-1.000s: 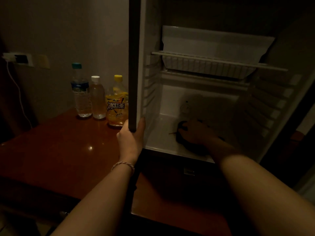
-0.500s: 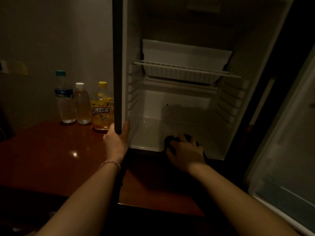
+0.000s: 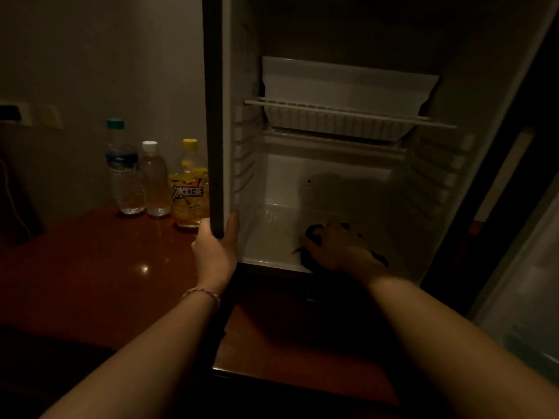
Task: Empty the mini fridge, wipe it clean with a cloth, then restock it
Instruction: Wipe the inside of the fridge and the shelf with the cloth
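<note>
The open mini fridge (image 3: 348, 176) fills twelve to three o'clock; left hand (image 3: 215, 249) grips its side edge at centre; right hand (image 3: 338, 247), fingers curled, presses a dark cloth (image 3: 311, 234) on its floor; three bottles (image 3: 154, 176) stand at nine o'clock on the table (image 3: 90, 267).

Black cloth (image 3: 314, 234) on the white fridge interior (image 3: 272, 234); yellow-labelled tea bottle (image 3: 190, 189), teal-capped water bottle (image 3: 124, 167), glossy red-brown tabletop (image 3: 90, 267).

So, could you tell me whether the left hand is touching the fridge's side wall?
Touching: the head view shows the left hand gripping the side wall's front edge.
</note>
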